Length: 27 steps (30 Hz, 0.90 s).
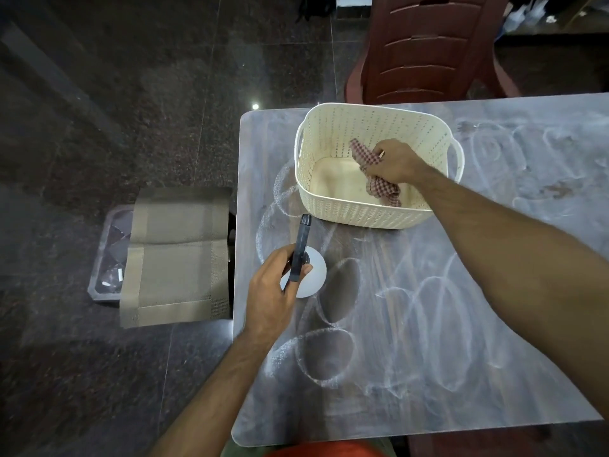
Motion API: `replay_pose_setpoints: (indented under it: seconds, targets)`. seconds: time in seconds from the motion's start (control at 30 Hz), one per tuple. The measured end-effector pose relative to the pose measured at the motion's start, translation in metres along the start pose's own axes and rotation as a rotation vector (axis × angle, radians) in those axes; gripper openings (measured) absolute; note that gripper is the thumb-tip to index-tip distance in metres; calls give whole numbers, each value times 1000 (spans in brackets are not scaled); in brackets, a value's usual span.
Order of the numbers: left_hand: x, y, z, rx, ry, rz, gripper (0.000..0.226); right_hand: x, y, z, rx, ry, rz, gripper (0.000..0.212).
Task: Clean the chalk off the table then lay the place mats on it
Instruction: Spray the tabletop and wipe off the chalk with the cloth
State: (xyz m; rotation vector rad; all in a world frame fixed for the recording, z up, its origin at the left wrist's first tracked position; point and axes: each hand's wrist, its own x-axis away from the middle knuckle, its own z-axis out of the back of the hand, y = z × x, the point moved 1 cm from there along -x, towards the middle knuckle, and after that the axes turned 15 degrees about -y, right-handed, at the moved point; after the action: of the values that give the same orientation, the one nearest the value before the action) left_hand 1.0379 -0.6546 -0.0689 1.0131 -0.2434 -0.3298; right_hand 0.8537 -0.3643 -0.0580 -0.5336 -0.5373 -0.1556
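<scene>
The grey table (428,374) is covered with white chalk loops and smears (425,328). My left hand (273,288) grips a white spray bottle (311,277) by its dark trigger head, near the table's left edge. A cream perforated basket (333,206) stands at the table's far left. My right hand (393,161) reaches into it and holds a red-and-white checked cloth (379,188). Folded olive-grey place mats (178,255) lie left of the table on a low stand.
A clear plastic tray (108,255) with small white chalk pieces sticks out from under the mats. A dark red plastic chair (428,47) stands behind the table. The floor is dark speckled stone.
</scene>
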Motion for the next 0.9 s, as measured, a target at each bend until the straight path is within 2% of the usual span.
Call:
replay_pose_setpoints:
  seconds: [0.13, 0.3, 0.37, 0.43, 0.57, 0.67, 0.77, 0.83, 0.9]
  targets:
    - [0, -2, -1, 18, 5, 24, 28, 25, -1, 27, -404, 151, 86, 23]
    - [1, 1, -2, 49, 16, 36, 26, 68, -5, 44, -1103, 162, 251, 14]
    - [1, 3, -3, 58, 24, 36, 22, 86, -2, 43, -1293, 128, 298, 33]
    - [1, 5, -3, 54, 32, 38, 19, 102, 1, 39, -1410, 95, 322, 52]
    - [2, 10, -5, 47, 38, 37, 18, 136, 5, 18, -1589, 44, 370, 42]
    - [3, 13, -4, 52, 45, 39, 18, 159, 10, -11, -1643, 46, 360, 56]
    - [2, 15, -3, 62, 17, 72, 18, 178, 16, -40, -1723, 30, 332, 56]
    - [5, 19, -5, 115, 38, 118, 33, 190, 17, -56, -1785, 31, 353, 48]
    - [18, 27, -9, 93, 179, 159, 54, 199, 17, -71, -1822, 31, 386, 37]
